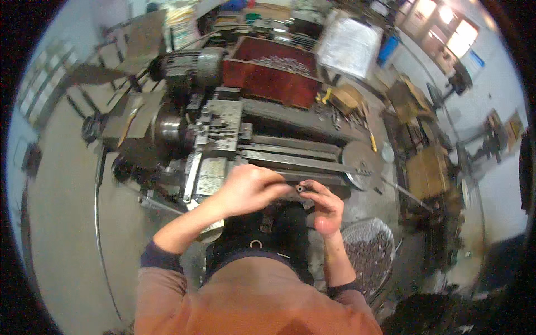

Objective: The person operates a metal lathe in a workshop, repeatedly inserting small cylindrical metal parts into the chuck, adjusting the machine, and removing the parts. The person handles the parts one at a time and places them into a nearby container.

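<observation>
A head-worn fisheye view that faced downward
From above the wearer's chest (pixel 257 293), it took in the left hand (pixel 252 190) and right hand (pixel 328 205) at close range, with the machine (pixel 223 124) beyond them.

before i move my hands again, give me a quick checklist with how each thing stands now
1. Small dark metal part with a round hole held in the right hand: ok, at its fingertips.
2. Left hand touching that part: cannot tell, its fingertips are blurred.
3. Dark purple sleeve cuffs back from the wrists: ok, both forearms are bare below them.
4. Hands apart from the shiny silver cylindrical machine head: ok.
5. Machine head stopped: cannot tell from one still picture.
6. White round mesh basket upright beside the right forearm: ok, dark pieces lie in it.
</observation>
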The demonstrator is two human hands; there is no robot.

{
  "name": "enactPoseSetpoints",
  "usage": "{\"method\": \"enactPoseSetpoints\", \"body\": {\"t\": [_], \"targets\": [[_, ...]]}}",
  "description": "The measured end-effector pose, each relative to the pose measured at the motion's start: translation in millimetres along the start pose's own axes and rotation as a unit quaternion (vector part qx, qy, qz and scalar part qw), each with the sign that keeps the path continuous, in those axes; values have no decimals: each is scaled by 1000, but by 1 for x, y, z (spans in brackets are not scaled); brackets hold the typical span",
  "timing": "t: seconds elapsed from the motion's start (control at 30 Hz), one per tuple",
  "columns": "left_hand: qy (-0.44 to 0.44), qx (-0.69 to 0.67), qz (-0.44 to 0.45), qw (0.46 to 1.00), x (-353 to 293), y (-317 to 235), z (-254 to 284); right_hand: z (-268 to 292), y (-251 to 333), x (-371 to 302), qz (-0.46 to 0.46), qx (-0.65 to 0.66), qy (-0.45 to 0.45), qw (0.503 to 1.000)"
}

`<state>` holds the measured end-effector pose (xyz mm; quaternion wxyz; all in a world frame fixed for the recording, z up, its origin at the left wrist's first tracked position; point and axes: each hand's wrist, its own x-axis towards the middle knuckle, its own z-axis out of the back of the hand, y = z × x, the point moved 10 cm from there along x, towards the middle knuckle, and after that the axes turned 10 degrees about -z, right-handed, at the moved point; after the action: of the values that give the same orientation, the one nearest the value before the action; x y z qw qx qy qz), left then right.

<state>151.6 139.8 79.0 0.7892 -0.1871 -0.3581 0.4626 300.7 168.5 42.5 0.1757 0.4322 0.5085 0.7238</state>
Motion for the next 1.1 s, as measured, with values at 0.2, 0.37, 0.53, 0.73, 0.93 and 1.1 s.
{"method": "enactPoseSetpoints", "body": {"t": [0.2,0.37,0.53,0.73,0.93,1.1], "targets": [[-85,-55,11,995,-15,17,5,-47,25,25,93,-183,77,976],[-95,-45,21,994,-39,41,27,-101,37,57,110,-278,182,937],[-95,-105,61,988,-78,67,61,-162,32,95,65,-244,343,905],[-163,25,135,977,-179,96,157,-253,8,157,150,-381,365,836],[-149,413,482,758,-399,75,258,-287,-99,227,14,-633,301,713],[-240,273,589,722,-522,32,219,-290,-108,230,-3,-610,323,723]]}}
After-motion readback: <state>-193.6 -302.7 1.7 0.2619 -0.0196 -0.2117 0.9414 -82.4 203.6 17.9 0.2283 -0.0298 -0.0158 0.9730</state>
